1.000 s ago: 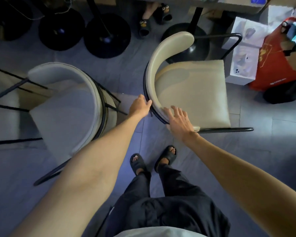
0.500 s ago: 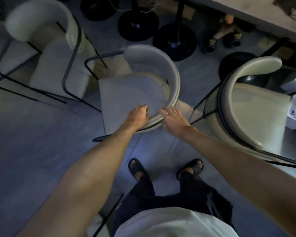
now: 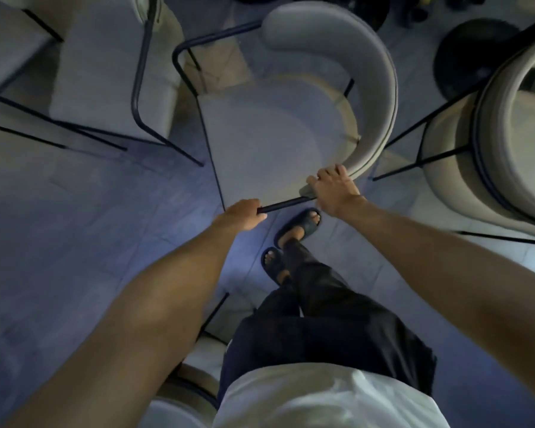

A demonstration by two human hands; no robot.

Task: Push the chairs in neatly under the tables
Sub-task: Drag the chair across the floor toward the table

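Note:
A beige chair point(image 3: 269, 131) with a curved padded back and a black metal frame stands straight in front of me, its back curving round on the right. My left hand point(image 3: 241, 216) is closed round the black frame bar at the seat's near edge. My right hand point(image 3: 334, 189) grips the near end of the curved backrest where it meets that bar. No table top is in view.
A second beige chair point(image 3: 507, 125) stands close on the right, a third point(image 3: 105, 72) at the upper left, and part of a fourth point(image 3: 183, 393) behind my left arm. A black round table base point(image 3: 473, 54) sits at the upper right. My sandalled feet point(image 3: 291, 242) are just behind the chair.
The view has swung left from the right-hand chair to the middle one and come closer. Both hands have gone from resting on its backrest to gripping the frame bar and backrest end.

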